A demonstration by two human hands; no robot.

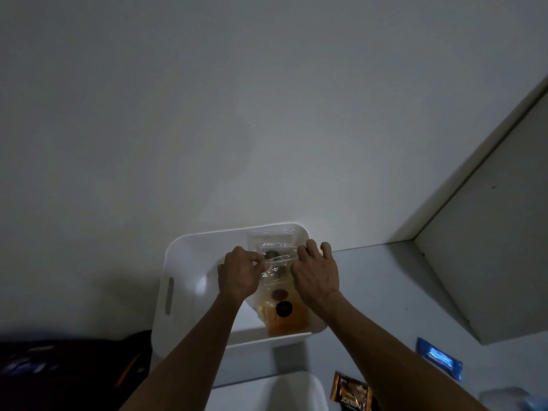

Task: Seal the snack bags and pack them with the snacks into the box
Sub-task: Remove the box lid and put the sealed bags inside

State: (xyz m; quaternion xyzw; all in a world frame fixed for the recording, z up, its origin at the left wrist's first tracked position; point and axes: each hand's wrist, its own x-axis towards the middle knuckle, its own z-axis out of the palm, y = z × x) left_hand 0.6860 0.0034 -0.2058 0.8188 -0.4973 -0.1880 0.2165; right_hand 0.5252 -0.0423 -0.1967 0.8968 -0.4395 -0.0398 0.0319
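Note:
A white plastic box point(184, 280) with a slot handle stands against the wall. Over it, both hands hold a clear snack bag point(275, 269) with dark round cookies inside. My left hand point(237, 277) pinches the bag's top strip at its left end. At the right end, my right hand point(315, 277) holds the bag with its fingers curled over the edge. Another clear bag point(268, 237) lies at the box's far side. A bag with an orange snack and dark cookies point(284, 315) lies in the near part of the box.
A brown snack packet point(350, 393) and a blue wrapper point(439, 358) lie on the table at the lower right. A second white container point(267, 393) sits at the bottom centre. A white cabinet point(489, 232) juts out on the right. Dark items point(59, 363) lie at the lower left.

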